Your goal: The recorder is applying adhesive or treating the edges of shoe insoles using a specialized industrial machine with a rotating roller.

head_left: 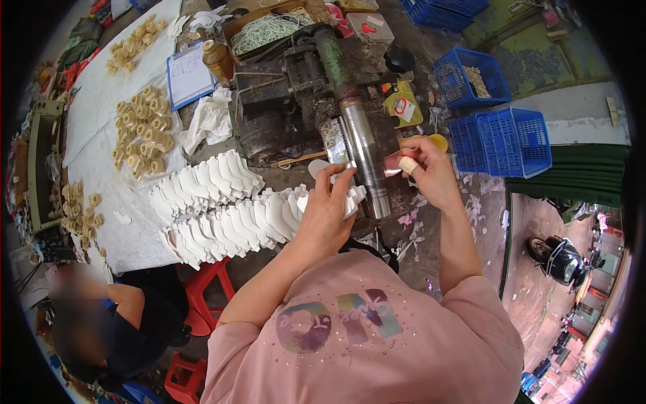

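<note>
A shiny metal shaft (364,145) sticks out of a dark green machine (276,108) toward me. My left hand (328,210) is at the shaft's left side, fingers bent together near its surface; what they hold, if anything, is hidden. Just under that hand end two rows of white curved pieces (249,219), stacked closely on edge. On the shaft's right, my right hand (434,175) pinches a thin, glossy reddish piece (392,163) close to the metal. A beige wrap (408,165) covers one of its digits. A pale rounded piece (317,167) lies beyond my left fingers.
Cream-coloured parts (142,131) lie in piles on the white-covered table (87,135). Near the machine are a clipboard (190,74), a brown bottle (217,60) and a box of cord (272,32). Blue crates (501,143) stand right. A person (134,316) sits lower left beside red stools (205,296).
</note>
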`<state>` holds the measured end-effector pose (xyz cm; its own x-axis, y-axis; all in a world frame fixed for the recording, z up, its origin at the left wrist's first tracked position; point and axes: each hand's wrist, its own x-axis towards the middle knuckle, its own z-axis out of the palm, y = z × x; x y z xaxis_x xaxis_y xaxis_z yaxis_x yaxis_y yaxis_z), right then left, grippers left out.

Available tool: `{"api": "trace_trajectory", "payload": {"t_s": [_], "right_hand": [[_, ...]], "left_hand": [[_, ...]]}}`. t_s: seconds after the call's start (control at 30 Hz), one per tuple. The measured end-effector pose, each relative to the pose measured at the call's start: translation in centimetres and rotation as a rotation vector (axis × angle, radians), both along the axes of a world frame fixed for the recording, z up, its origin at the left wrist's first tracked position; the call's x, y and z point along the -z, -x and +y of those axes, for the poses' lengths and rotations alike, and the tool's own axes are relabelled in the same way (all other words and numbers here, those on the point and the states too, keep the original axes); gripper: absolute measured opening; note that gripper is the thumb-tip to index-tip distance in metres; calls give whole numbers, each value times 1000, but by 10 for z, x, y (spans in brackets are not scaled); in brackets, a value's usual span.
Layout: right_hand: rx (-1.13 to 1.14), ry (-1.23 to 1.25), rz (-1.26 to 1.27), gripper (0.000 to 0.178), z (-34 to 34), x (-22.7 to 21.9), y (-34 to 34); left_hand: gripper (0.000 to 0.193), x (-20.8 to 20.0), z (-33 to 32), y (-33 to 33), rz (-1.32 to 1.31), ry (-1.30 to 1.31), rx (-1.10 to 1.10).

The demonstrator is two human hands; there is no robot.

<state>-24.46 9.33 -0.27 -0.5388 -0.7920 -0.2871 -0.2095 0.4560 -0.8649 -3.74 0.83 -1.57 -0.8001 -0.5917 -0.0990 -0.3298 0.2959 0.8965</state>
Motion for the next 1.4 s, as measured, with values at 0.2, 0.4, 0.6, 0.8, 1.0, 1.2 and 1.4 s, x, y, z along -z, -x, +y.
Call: {"api": "trace_trajectory", "payload": {"t_s": [0.2,0.4,0.6,0.8,1.0,1.2,1.4], "right_hand": [[62,234,64,31,-12,18,-2],[82,246,126,28,-8,22,0],[87,219,155,28,-11,19,-8],[104,221,230,27,-12,17,-14],[70,269,284,25,-15,-8,-40],[-401,519,379,26,-51,-24,-121],[-300,654,451,24,-57,-5,-155]], "left_hand": [[44,0,-17,-28,88,-100,-144],[42,64,-99,-136,197,96,-419],[44,107,-170,-252,-288,672,-743],[48,134,-152,-272,-788,547,-178],[45,62,-141,-224,-308,168,-380],[59,-3,-72,-122,722,-857,-355],[68,-10,-26,-67,840,-965,-310]]}}
